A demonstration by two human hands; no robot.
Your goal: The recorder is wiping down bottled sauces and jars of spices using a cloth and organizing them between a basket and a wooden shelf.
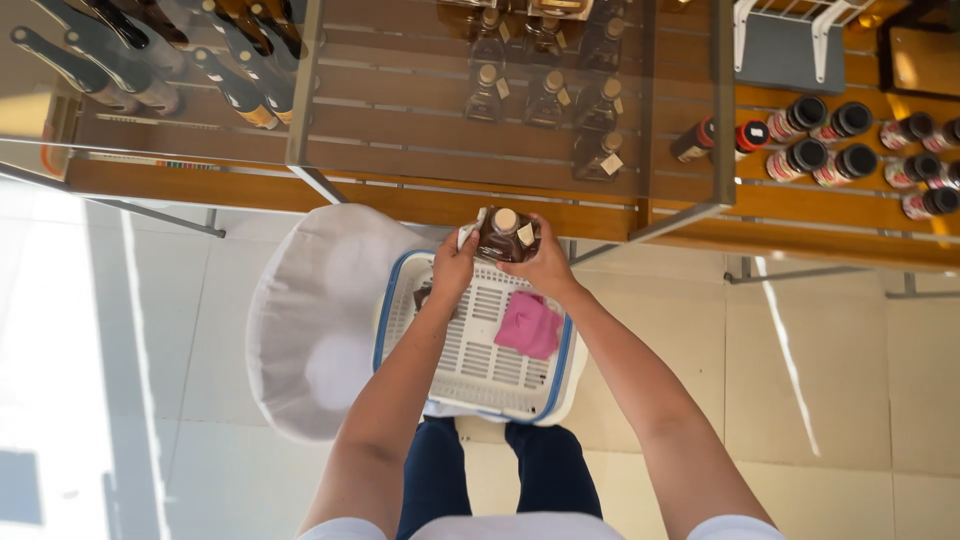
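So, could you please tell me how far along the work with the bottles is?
Many bottles already stand on the shelf. In hand: left hand and right hand hold a brown bottle over the basket. Left in it: a pink cloth and one dark item, partly hidden.

Both bare forearms reach forward, converging ahead of the torso. Left hand (452,268) and right hand (548,268) face each other, fingers curled inward, each grip closed from its own side, wrists level. Short white sleeves, dark trousers below.

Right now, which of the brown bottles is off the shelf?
The squat brown bottle held in both hands above the white basket; the matching bottles stand on the shelf.
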